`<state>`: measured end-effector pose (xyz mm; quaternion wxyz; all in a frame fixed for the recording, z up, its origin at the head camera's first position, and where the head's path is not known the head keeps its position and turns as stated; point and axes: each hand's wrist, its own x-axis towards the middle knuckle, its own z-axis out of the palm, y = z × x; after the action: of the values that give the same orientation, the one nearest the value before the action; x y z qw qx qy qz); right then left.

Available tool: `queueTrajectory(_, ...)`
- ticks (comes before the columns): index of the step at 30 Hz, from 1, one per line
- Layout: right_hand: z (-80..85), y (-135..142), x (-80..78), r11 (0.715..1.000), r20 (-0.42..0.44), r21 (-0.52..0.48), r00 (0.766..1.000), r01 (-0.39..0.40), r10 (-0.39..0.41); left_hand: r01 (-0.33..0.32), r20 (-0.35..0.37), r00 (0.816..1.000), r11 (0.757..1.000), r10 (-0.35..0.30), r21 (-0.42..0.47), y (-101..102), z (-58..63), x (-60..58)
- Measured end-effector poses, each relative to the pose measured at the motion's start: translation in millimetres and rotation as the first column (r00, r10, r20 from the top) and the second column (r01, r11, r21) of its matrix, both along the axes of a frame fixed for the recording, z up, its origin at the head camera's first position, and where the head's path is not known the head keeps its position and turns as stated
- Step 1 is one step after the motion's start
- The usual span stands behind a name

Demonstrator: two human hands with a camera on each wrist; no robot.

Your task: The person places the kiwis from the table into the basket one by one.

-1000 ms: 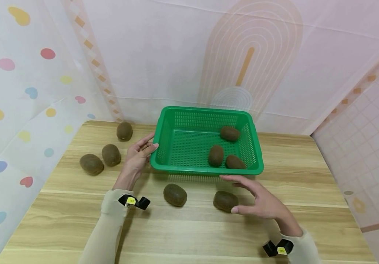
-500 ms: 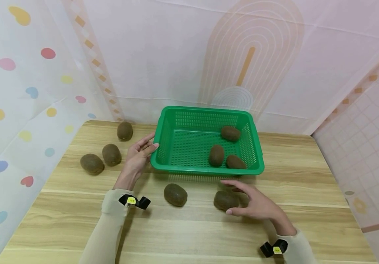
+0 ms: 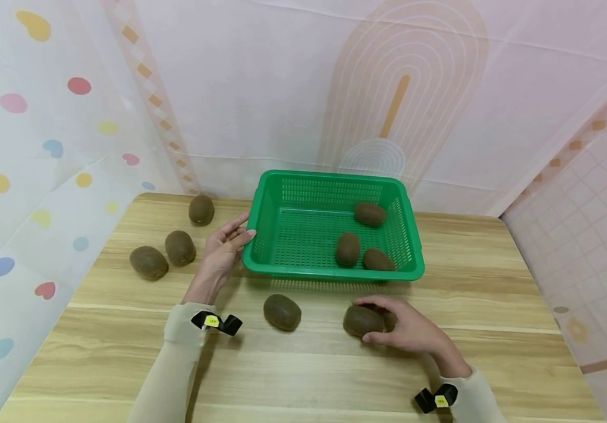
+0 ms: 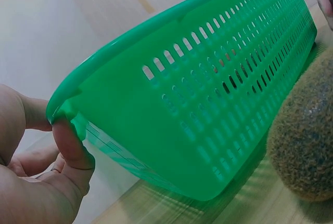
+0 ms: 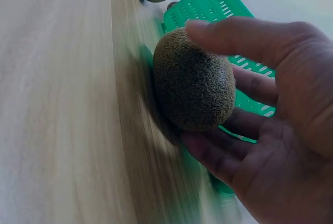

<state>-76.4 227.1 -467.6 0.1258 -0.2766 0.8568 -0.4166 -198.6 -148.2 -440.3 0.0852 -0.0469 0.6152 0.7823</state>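
Note:
A green plastic basket (image 3: 303,241) has three brown kiwis inside, toward its right end; one kiwi (image 3: 347,249) stands near the front wall. At the basket's left end, my left hand (image 3: 220,249) pinches the rim between thumb and fingers, as the left wrist view shows close up. In front of the basket, my right hand (image 3: 409,326) grips a kiwi (image 5: 195,81) on the table, thumb on one side and fingers curled round the other. Another kiwi (image 3: 282,312) lies to the left of it, in front of the basket.
Three more kiwis lie at the table's left: one by the back edge (image 3: 201,210), and two side by side, with the outer kiwi (image 3: 148,262) closer to the left edge. A patterned cloth (image 3: 261,88) hangs behind the wooden table (image 3: 303,382).
My right hand has moved left and closed round the kiwi in front of the basket. The left hand and the basket stay in place.

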Motion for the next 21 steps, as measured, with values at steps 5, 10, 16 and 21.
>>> queueTrajectory(5, 0.7, 0.0, 0.5, 0.999, 0.001, 0.037, 1.0, 0.022, -0.022, 0.005, 0.001, 1.0, 1.0, -0.005, 0.018, -0.2, 0.7, 0.5)
queueTrajectory(10, 1.7, -0.4, 0.6, 0.999, -0.011, 0.041, 1.0, 0.026, -0.025, 0.001, 0.009, 1.0, 1.0, -0.001, 0.012, -0.2, 0.9, 1.1)
queueTrajectory(16, 3.7, -0.8, 0.6, 0.999, -0.015, 0.027, 1.0, 0.023, -0.022, -0.001, 0.011, 1.0, 1.0, 0.001, 0.008, -0.4, 0.1, 1.2)
queueTrajectory(21, 9.8, -2.2, 0.8, 1.0, -0.02, 0.016, 1.0, 0.022, -0.022, 0.002, 0.012, 1.0, 1.0, -0.002, -0.002, -0.3, 0.9, 0.9)
